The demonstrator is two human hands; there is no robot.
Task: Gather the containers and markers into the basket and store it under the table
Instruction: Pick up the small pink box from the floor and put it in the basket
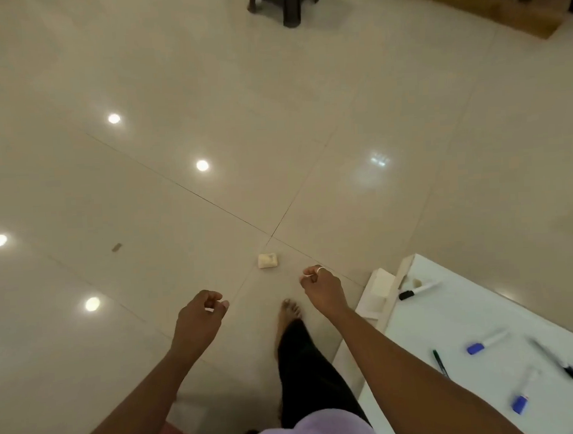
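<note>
Barely started, I'd judge: several markers (487,342) lie loose on the table (449,311), with no basket or containers in view, so gathering and stowing are all left. Left hand (200,312) and right hand (320,286) hang out front over the floor (206,105), apart from the markers, fingers loosely curled, holding nothing. Small white block (267,261) on the floor just ahead; can't tell what it is.
</note>
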